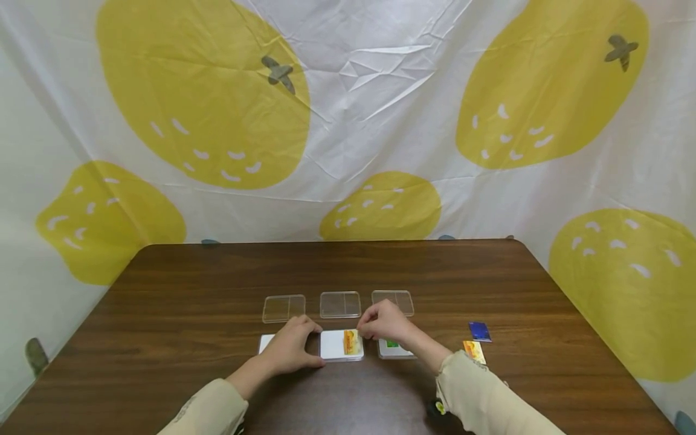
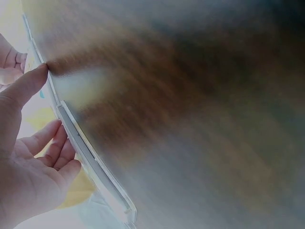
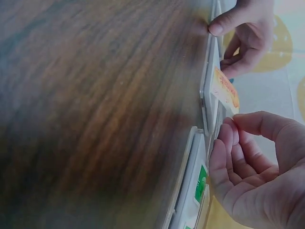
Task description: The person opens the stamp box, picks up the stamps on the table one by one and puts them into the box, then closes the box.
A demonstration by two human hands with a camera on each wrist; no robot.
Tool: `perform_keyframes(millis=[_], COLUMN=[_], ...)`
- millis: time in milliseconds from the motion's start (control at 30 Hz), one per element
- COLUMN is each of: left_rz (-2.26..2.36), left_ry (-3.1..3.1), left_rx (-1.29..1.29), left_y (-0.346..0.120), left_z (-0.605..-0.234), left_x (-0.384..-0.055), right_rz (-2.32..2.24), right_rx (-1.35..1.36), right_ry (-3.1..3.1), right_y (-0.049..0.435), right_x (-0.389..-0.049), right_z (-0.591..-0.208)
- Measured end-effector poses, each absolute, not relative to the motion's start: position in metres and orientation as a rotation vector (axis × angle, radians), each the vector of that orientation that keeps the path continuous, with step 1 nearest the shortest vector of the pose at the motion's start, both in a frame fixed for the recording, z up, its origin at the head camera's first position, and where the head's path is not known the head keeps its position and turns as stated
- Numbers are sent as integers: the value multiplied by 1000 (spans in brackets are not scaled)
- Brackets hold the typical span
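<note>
In the head view, three flat white cases stand in a row. My left hand (image 1: 288, 347) holds the middle white case (image 1: 330, 346) at its left end, thumb on the near edge and a finger at the far edge. My right hand (image 1: 385, 321) pinches the corner of a small yellow-orange card (image 1: 352, 342) at the case's right end. That card tilts up from the white surface in the right wrist view. The left white case (image 1: 264, 342) is partly behind my left hand. Below my right forearm lies the right case (image 1: 396, 352), which bears a green label (image 3: 200, 183).
Three clear plastic lids lie behind the cases: a left lid (image 1: 276, 309), a middle lid (image 1: 340, 304) and a right lid (image 1: 402, 301). To the right are a blue card (image 1: 480, 331) and another yellow card (image 1: 474, 350). A lemon-print cloth (image 1: 380, 133) hangs behind the brown table (image 1: 190, 302).
</note>
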State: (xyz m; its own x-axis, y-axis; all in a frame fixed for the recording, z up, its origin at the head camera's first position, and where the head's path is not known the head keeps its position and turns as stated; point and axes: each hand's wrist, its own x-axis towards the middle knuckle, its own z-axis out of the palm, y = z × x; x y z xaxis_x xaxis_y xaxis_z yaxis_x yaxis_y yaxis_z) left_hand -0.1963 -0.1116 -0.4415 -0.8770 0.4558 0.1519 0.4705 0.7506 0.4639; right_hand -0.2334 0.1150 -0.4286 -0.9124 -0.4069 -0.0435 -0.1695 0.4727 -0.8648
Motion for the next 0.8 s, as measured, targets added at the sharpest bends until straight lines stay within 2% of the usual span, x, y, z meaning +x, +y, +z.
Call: perform_keyframes(millis=[300, 800], left_rz=[-780, -785], left_ry=[-2911, -2903], left_rx=[-767, -778], left_y=[-111, -110], left_z=[-440, -438], left_x=[-195, -194], right_rz=[-1146, -1026], right_rx=[-662, -842], right_ry=[2793, 2936], right_y=[110, 105], right_x=[-235, -230], right_z=[-433, -431])
